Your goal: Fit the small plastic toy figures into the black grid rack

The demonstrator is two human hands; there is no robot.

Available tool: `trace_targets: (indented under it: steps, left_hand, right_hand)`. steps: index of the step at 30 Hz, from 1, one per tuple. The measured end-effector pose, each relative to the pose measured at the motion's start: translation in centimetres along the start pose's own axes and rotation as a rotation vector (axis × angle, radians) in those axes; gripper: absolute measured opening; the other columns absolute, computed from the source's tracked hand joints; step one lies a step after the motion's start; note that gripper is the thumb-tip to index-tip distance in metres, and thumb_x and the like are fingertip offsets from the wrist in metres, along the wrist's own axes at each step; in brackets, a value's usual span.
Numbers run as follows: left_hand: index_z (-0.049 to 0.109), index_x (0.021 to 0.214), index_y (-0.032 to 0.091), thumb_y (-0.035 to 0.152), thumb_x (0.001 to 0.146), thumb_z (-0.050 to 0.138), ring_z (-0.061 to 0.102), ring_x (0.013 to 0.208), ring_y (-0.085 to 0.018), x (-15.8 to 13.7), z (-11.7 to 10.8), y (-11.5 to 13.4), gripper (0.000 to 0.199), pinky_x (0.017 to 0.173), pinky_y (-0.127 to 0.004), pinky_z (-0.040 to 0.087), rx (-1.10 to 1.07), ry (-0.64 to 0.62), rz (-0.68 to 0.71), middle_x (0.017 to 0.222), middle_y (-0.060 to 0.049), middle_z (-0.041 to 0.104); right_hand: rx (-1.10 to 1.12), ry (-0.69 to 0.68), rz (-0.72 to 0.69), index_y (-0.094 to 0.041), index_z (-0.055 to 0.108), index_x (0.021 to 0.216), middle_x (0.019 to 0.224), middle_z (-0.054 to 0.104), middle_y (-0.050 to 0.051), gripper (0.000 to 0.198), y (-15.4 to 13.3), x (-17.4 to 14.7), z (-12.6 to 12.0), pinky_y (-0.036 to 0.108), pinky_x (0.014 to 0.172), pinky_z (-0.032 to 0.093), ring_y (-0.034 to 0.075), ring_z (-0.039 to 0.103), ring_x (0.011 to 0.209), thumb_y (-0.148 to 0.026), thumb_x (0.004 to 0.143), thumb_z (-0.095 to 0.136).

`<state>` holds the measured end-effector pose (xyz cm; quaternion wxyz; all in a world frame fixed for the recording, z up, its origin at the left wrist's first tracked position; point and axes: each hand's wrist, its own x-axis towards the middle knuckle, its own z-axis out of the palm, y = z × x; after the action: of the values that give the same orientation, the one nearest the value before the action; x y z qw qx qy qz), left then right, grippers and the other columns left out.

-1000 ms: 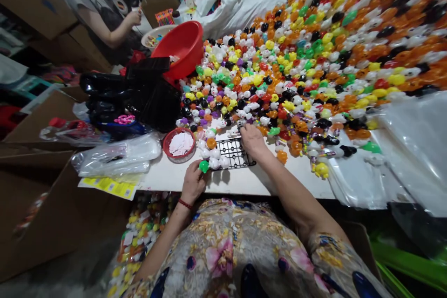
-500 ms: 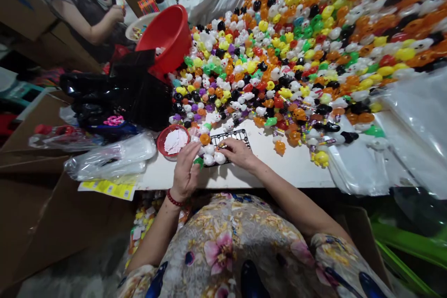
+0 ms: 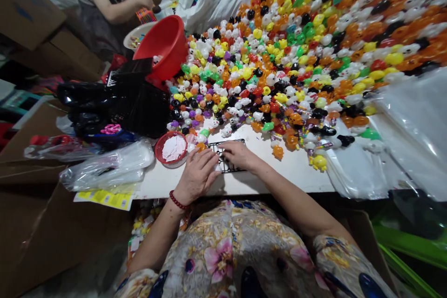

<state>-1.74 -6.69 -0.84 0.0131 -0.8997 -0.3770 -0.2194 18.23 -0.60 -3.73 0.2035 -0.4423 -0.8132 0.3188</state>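
A black grid rack (image 3: 232, 165) lies on the white table near its front edge. My left hand (image 3: 198, 172), with a red bead bracelet at the wrist, lies over the rack's left end, fingers stretched out and covering most of the small white plastic figures there. Just past its fingertips shows an orange piece (image 3: 200, 146). My right hand (image 3: 240, 154) is above the rack, its fingers bent together at the far left part of the grid; what they pinch, if anything, is hidden. Left of the rack stands a small red basket (image 3: 157, 151) holding white paper slips (image 3: 173, 147).
A large heap of coloured plastic figures (image 3: 265, 70) covers the table's far side. Clear plastic bags lie at the right (image 3: 359, 163) and left (image 3: 108, 163). Behind a black bag (image 3: 139, 107) stands a red basin (image 3: 174, 42). A co-worker's arm (image 3: 118, 9) reaches at the upper left.
My left hand has moved right and laid its fingers over the white figures that showed before. My right hand stays over the rack. The co-worker's arm has moved right.
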Motion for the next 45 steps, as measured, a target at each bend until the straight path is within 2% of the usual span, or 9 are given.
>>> trace_targets:
  steps: [3,6,13,20,24,28,32,37,45]
  left_hand:
    - [0.057,0.126,0.018,0.031,0.099,0.043,0.057,0.122,-0.024,0.0,0.0,-0.1,0.032,0.110,-0.047,0.035,-0.003,0.035,0.024,0.120,-0.011,0.068]
    - [0.056,0.124,0.018,0.030,0.099,0.043,0.057,0.121,-0.024,0.1,-0.2,0.0,0.031,0.109,-0.047,0.035,0.001,0.046,0.024,0.119,-0.012,0.067]
    - [0.058,0.113,0.018,0.024,0.100,0.039,0.062,0.111,-0.021,0.4,-0.8,0.3,0.024,0.109,-0.044,0.033,0.003,0.039,0.025,0.110,-0.009,0.069]
    - [0.058,0.112,0.017,0.027,0.101,0.036,0.062,0.109,-0.021,0.7,-0.8,0.4,0.026,0.106,-0.044,0.033,0.028,0.041,0.018,0.109,-0.010,0.069]
    - [0.057,0.113,0.017,0.026,0.101,0.035,0.062,0.109,-0.022,0.8,-0.7,0.4,0.027,0.107,-0.045,0.033,0.023,0.033,0.015,0.108,-0.010,0.069]
    - [0.057,0.117,0.017,0.027,0.100,0.037,0.062,0.110,-0.022,0.7,-0.5,0.4,0.028,0.107,-0.047,0.033,0.015,0.027,0.014,0.111,-0.010,0.069]
    - [0.056,0.119,0.016,0.026,0.100,0.038,0.062,0.110,-0.023,0.6,-0.4,0.3,0.028,0.108,-0.047,0.032,0.026,0.046,0.021,0.112,-0.011,0.069]
    - [0.056,0.118,0.017,0.027,0.100,0.038,0.063,0.109,-0.023,0.6,-0.4,0.2,0.027,0.107,-0.047,0.033,0.022,0.050,0.018,0.112,-0.011,0.069]
    - [0.056,0.120,0.017,0.027,0.100,0.036,0.062,0.112,-0.023,0.4,-0.3,0.1,0.029,0.108,-0.048,0.032,-0.010,0.046,0.002,0.113,-0.011,0.069]
  right_hand:
    - [-0.313,0.144,0.228,-0.014,0.066,0.116,0.118,0.062,0.014,0.036,1.9,1.3,-1.5,0.031,0.085,0.048,0.022,0.060,0.098,-0.002,0.088,0.046]
    - [-0.539,0.162,0.337,-0.010,0.063,0.117,0.120,0.059,0.019,0.037,3.4,2.7,-2.5,0.033,0.083,0.046,0.026,0.056,0.102,-0.001,0.090,0.040]
    - [-0.627,0.057,0.237,-0.011,0.059,0.119,0.116,0.060,0.019,0.034,4.4,3.1,-2.0,0.034,0.081,0.043,0.027,0.055,0.100,-0.006,0.094,0.036]
    - [-0.364,0.115,0.319,-0.010,0.059,0.111,0.111,0.064,0.019,0.029,2.7,2.2,-2.3,0.033,0.081,0.044,0.025,0.059,0.097,-0.006,0.093,0.036]
    - [0.174,0.152,0.330,-0.016,0.056,0.108,0.089,0.068,0.006,0.018,1.3,0.2,0.2,0.029,0.070,0.046,0.020,0.061,0.079,-0.025,0.093,0.050]
    - [0.571,0.084,0.355,-0.015,0.062,0.093,0.077,0.066,0.002,0.014,0.1,-1.5,3.5,0.028,0.068,0.047,0.016,0.060,0.070,-0.028,0.088,0.059]
    - [0.523,0.045,0.374,-0.015,0.067,0.089,0.079,0.068,0.003,0.010,-0.6,-1.7,4.4,0.030,0.072,0.048,0.018,0.062,0.075,-0.023,0.084,0.062]
    - [0.426,0.050,0.240,-0.016,0.069,0.097,0.091,0.072,0.005,0.018,-0.9,-1.5,3.8,0.029,0.077,0.048,0.019,0.063,0.082,-0.014,0.083,0.060]
    - [0.370,-0.004,0.202,-0.017,0.069,0.096,0.080,0.070,0.002,0.016,0.2,-1.1,3.6,0.024,0.069,0.043,0.016,0.060,0.073,-0.015,0.082,0.059]
